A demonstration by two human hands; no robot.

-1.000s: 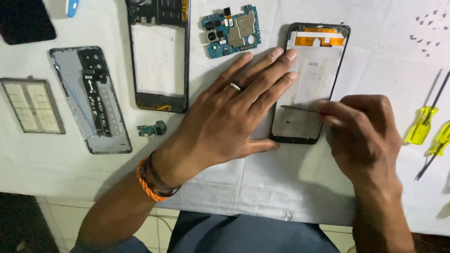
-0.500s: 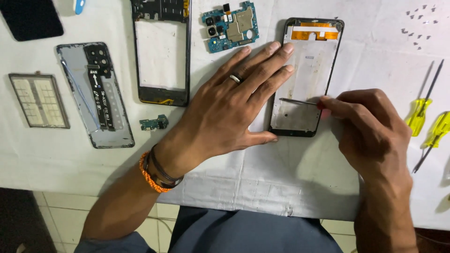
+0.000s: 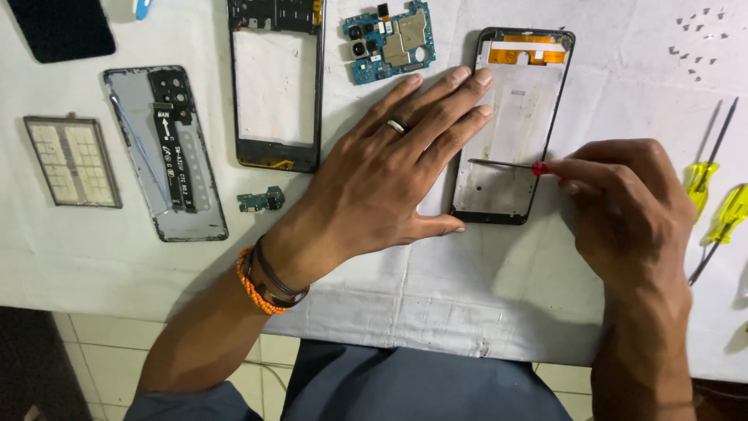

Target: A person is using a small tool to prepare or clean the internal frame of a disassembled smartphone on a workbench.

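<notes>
Nearest the camera, the right hand [image 3: 623,210] has its grip pinched together on a small red-handled screwdriver [image 3: 510,165], whose thin shaft points left over the open inside of a phone chassis [image 3: 518,101]. The left hand [image 3: 389,171] lies flat with its grip spread apart, fingers [image 3: 456,97] pressing on the chassis's left edge and thumb along its bottom corner; a ring sits on one finger, and orange and black bands [image 3: 265,281] circle the wrist. The chassis lies on the white-clothed worktop [image 3: 467,296], right of centre.

Further left are a small green charging board [image 3: 261,200], a grey back cover [image 3: 165,150] and a flat framed panel [image 3: 72,160]. At the right edge lie two yellow-handled screwdrivers [image 3: 701,183]. Farther back are a black mid-frame [image 3: 276,82], a blue motherboard [image 3: 389,40] and scattered tiny screws [image 3: 697,35].
</notes>
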